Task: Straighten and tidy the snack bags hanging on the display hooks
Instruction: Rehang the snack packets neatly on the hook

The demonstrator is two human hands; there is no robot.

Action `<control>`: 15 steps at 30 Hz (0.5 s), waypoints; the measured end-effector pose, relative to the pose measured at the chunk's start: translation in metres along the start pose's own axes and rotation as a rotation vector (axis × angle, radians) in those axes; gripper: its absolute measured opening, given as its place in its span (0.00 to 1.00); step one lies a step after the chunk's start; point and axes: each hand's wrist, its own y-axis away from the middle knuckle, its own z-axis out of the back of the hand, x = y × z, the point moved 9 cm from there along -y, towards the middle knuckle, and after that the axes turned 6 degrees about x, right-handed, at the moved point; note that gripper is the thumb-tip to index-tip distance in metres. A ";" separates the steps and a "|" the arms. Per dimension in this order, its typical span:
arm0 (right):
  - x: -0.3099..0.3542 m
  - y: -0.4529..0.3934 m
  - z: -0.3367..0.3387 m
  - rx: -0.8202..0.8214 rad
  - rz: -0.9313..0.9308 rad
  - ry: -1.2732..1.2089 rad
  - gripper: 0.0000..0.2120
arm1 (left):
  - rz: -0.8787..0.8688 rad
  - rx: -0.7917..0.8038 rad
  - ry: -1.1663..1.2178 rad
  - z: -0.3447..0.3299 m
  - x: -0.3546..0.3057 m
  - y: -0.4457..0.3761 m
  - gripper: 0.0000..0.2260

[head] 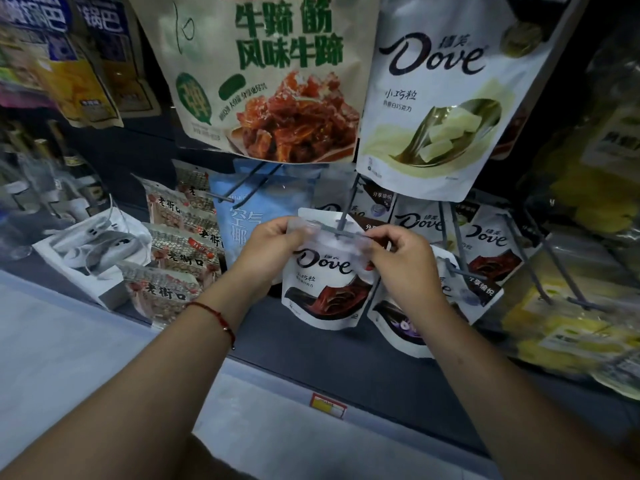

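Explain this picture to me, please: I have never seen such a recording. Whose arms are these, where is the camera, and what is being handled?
There is no machine here. A person wears one camera on the head, looking forward and down, so both bare arms reach in from the bottom edge. The left hand and the right hand each pinch a top corner of a white Dove bag with a brown swirl, at the end of a grey display hook. Whether the bag is threaded on the hook cannot be told. More Dove bags hang on hooks to the right. Above hang a larger white Dove bag and a beige meat-snack bag.
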 end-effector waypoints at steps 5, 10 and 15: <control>0.000 0.008 0.007 0.013 0.039 -0.022 0.03 | 0.026 0.127 0.020 -0.004 -0.006 0.009 0.06; 0.002 0.001 -0.003 -0.015 0.002 0.026 0.03 | 0.038 -0.054 -0.055 0.008 -0.001 0.007 0.06; 0.004 0.002 -0.010 -0.050 0.003 0.139 0.03 | 0.034 -0.220 -0.162 0.016 -0.001 0.007 0.05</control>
